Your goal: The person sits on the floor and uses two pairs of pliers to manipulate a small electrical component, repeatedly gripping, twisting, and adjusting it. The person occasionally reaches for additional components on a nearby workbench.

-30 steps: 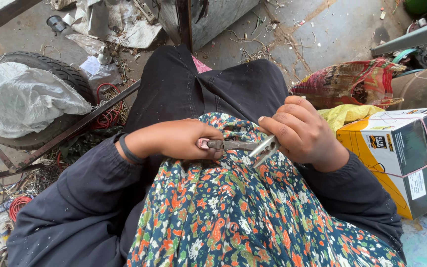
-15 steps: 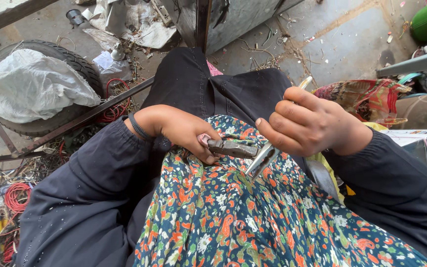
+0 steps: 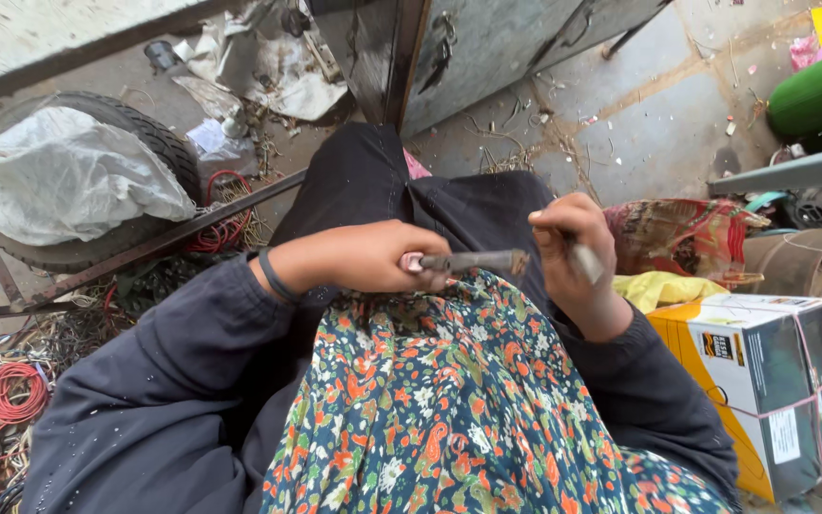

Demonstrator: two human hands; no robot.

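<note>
Over the floral cloth (image 3: 487,419) on the lap, the left hand (image 3: 373,255) had its fingers wrapped round a dark metal rod (image 3: 473,261) while the right hand (image 3: 573,252) pinched a pale sliver (image 3: 586,263) beside its tip, which looked liable to slip and nick a knuckle

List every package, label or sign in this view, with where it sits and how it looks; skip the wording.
Cardboard box: on the ground at the right, beside the person's right forearm; oblong, orange and black with a grey top, tied with thin string.
White label: on the box's dark side face; small, upright rectangle.
Dark badge: on the box's orange face; small rectangle.
No signs or screens show.
</note>
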